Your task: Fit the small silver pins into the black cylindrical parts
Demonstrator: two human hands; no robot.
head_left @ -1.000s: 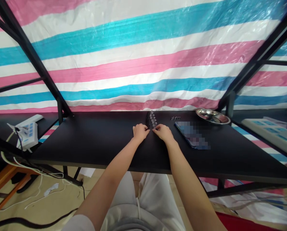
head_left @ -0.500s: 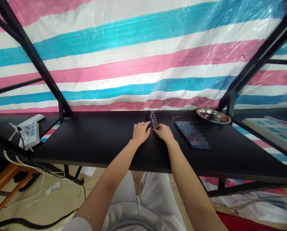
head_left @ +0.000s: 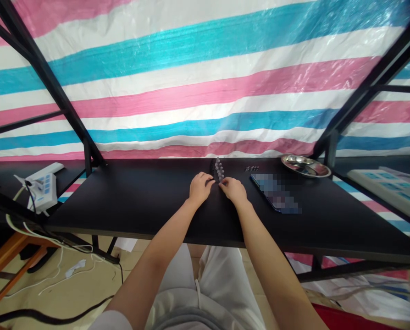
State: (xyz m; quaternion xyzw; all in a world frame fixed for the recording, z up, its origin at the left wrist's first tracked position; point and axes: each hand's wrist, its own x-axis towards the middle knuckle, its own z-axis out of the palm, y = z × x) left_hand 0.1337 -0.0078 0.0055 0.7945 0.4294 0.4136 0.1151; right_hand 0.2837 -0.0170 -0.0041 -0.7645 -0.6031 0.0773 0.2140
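Note:
A small dark rack of clear little vials stands near the far middle of the black table. My left hand rests on the table at the rack's near left end, fingers curled and touching it. My right hand sits at the near right end, fingertips pinched at the nearest vial. The fingers hide whatever they pinch. A short row of tiny dark parts lies to the right of the rack.
A phone lies flat right of my hands, and a metal dish sits at the far right corner. A white power strip with cables is at the left. Black frame posts rise at both back corners; a striped tarp hangs behind.
Both hands have crept slightly forward and closer together at the rack's near end. My left fingers have curled in toward the rack.

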